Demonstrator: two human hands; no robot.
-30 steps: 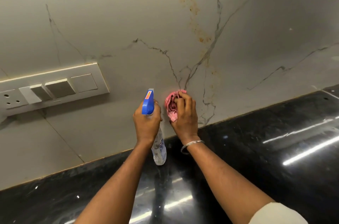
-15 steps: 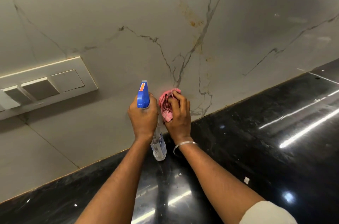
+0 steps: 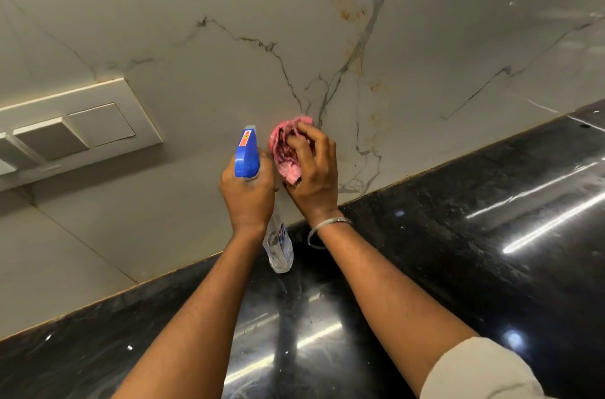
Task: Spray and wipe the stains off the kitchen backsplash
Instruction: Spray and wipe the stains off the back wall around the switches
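So the backsplash (image 3: pixel 203 81) is big glossy marble-look tile, off-white with thin grey veins branching all over it. It meets a polished black stone counter (image 3: pixel 458 235) that's throwing back long streaks of ceiling light. The stains (image 3: pixel 351 10) are rusty yellow-brown blotches and drips. They follow one of the veins from the top of the view down toward the counter's back edge, with fainter patches lower on the tile.

Both hands are up by the wall just above the back edge of the counter, side by side and nearly touching. The left hand (image 3: pixel 248 199) is wrapped round the neck of a spray bottle (image 3: pixel 247 155) with a blue trigger head. The nozzle points at the tile, and the clear body hangs below the fist over the counter's back edge. The right hand (image 3: pixel 316 179) has its fingers curled into a bunched-up pink cloth (image 3: pixel 284 153). The cloth is held up against the tile right where several veins come together, below the worst of the staining. Can't tell how hard it's actually pressing.

There's a thin metal bangle (image 3: pixel 327 229) on the right wrist and a pale sleeve (image 3: pixel 481 372) pushed up past the elbow. Off to the left, a cream switch plate (image 3: pixel 98 123) with flat rockers is set into the tile, well apart from the hands.
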